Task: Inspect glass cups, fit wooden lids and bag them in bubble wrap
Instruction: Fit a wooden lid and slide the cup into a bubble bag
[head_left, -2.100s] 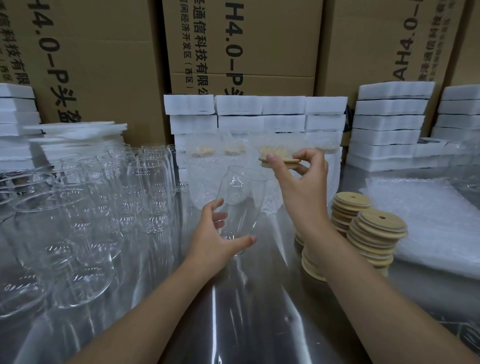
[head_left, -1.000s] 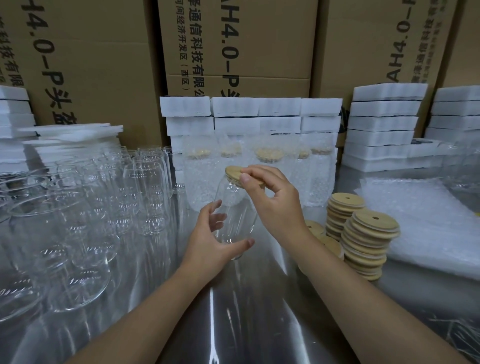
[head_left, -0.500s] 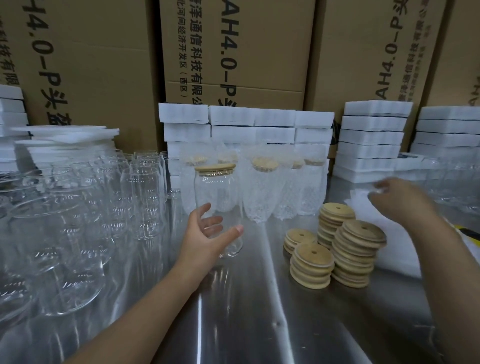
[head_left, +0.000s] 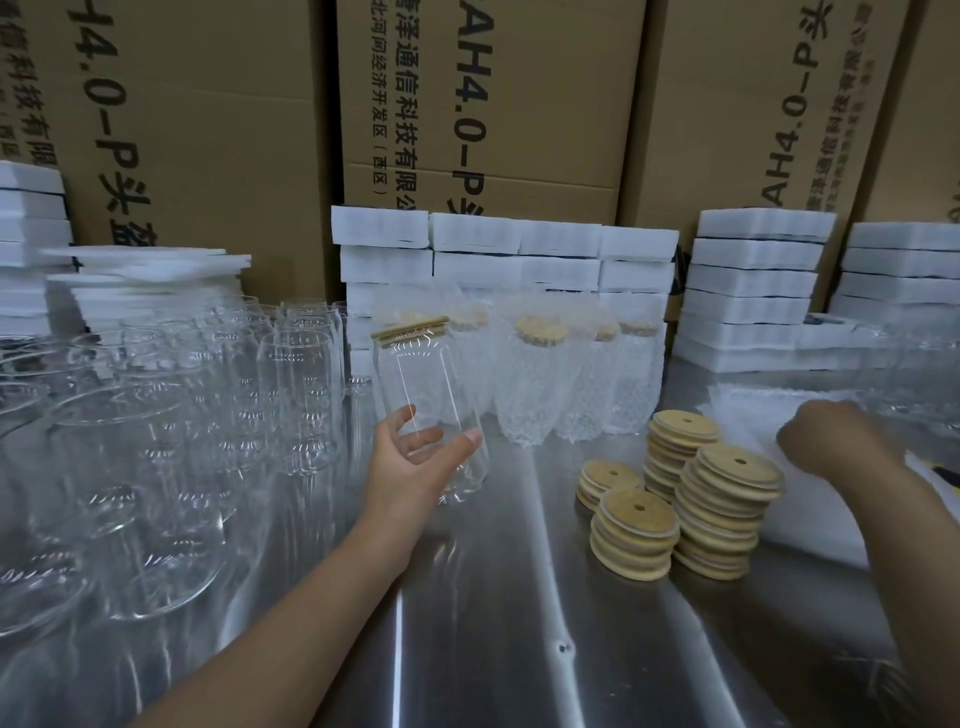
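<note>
Tall cardboard boxes (head_left: 208, 130) wall off the back, with white foam blocks (head_left: 758, 280) stacked against them and the steel table (head_left: 519, 634) running out in front. A crowd of bare glasses (head_left: 156, 441) fills its left side. A row of wrapped cups (head_left: 535, 379) stands at the back middle, and the bubble wrap (head_left: 810, 525) lies on the right, just past the stacks of spare lids (head_left: 722, 514).

The cup (head_left: 431, 395) is held up above the table near the wrapped row, tilted a little, with its wooden lid (head_left: 410, 328) seated across the mouth. The left hand (head_left: 410, 467) grips it low down, thumb on one side and fingers round the other. The right hand (head_left: 831, 436) is over the bubble wrap with its fingers curled under — whether it has any of it pinched I cannot tell (its back is to us).

Bagging looks next. I'd hold the cup by its base, spread the wrap open wide and slide the cup in bottom first, so the lid isn't knocked loose — and steer clear of the bare glasses.
</note>
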